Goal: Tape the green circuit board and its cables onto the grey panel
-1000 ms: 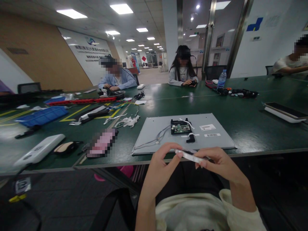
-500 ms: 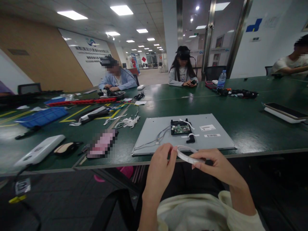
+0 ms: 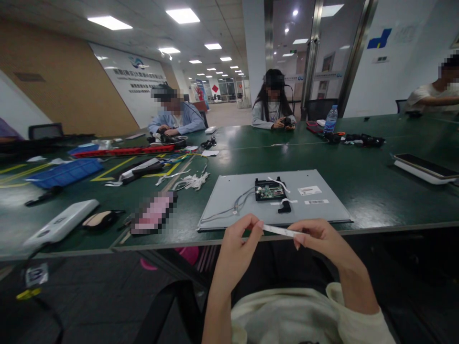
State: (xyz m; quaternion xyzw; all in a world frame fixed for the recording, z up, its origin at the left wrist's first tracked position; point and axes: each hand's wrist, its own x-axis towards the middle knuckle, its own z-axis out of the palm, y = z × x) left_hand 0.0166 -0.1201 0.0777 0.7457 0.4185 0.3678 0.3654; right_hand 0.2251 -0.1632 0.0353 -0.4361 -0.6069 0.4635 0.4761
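Just in front of the table edge, a thin roll of white tape [image 3: 278, 231] spans the gap between my hands, seen nearly edge-on. My left hand [image 3: 239, 248] pinches its left end between thumb and fingers. At the other end, my right hand [image 3: 324, 242] grips it with the thumb underneath. Beyond them a flat grey panel [image 3: 229, 193] lies on the table. A small green circuit board [image 3: 269, 192] in a black frame sits on it, with grey cables [image 3: 244, 199] to its left, white strips and a black bracket [image 3: 284, 206] beside it.
On the green table [image 3: 373, 191], to the left, are a pink phone [image 3: 155, 212], a mouse [image 3: 101, 219], a white device [image 3: 64, 222] and a blue tray [image 3: 68, 173]. Far right are a phone on a white box [image 3: 425, 171] and a bottle [image 3: 330, 119]. Several people sit around.
The tape roll has tilted from showing its open ring to being nearly edge-on between my hands. Both hands have shifted only slightly.
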